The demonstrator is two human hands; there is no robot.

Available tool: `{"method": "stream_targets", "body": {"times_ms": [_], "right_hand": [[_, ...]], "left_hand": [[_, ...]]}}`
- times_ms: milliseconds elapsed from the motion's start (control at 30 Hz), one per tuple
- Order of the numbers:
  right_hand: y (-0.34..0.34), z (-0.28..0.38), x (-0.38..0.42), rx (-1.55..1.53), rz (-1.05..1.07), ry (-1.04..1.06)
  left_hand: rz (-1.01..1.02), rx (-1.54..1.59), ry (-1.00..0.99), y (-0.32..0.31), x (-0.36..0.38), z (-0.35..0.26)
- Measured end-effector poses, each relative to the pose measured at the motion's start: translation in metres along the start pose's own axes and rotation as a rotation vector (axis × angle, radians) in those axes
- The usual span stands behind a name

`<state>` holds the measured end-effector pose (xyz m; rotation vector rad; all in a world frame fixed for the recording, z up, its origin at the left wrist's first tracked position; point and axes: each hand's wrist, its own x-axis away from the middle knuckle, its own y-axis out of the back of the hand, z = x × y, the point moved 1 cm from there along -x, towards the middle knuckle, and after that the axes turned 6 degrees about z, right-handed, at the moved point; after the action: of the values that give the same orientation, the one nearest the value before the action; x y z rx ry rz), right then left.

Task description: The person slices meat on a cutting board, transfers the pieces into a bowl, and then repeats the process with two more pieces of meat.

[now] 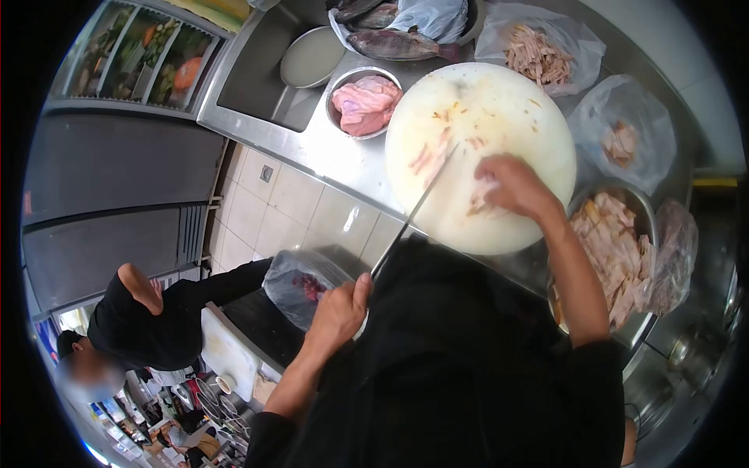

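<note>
My left hand [337, 313] is closed around the handle of a long knife [427, 192], whose blade slants up over the round white cutting board [538, 117]. Over the lower right of that board, my right hand [509, 184] bends its slightly blurred fingers around pale meat [482, 195]. More thin meat strips [427, 159] lie left of the knife tip, and small brown bits dot the board's upper part.
A bowl of raw pink meat [363, 107], whole fish [398, 45] and a sink [257, 82] are upper left. Bags of sliced meat [537, 54] [621, 143] and a large bowl of meat pieces [612, 249] stand right. Another person [148, 320] is lower left, near a bag [296, 287].
</note>
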<state>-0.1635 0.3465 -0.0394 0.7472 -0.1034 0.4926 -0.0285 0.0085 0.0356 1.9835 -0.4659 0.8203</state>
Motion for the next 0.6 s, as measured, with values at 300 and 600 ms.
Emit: {"method": "stream_targets", "body": {"times_ms": [300,600], "right_hand": [[0.007,-0.008,-0.001,-0.062,0.037,0.021],[0.02,-0.021,-0.023,-0.692,0.147,0.039]], "left_hand": [[-0.01,0.0,-0.005,-0.005,-0.006,0.009],[-0.02,0.013,-0.038,-0.007,-0.011,0.019]]}}
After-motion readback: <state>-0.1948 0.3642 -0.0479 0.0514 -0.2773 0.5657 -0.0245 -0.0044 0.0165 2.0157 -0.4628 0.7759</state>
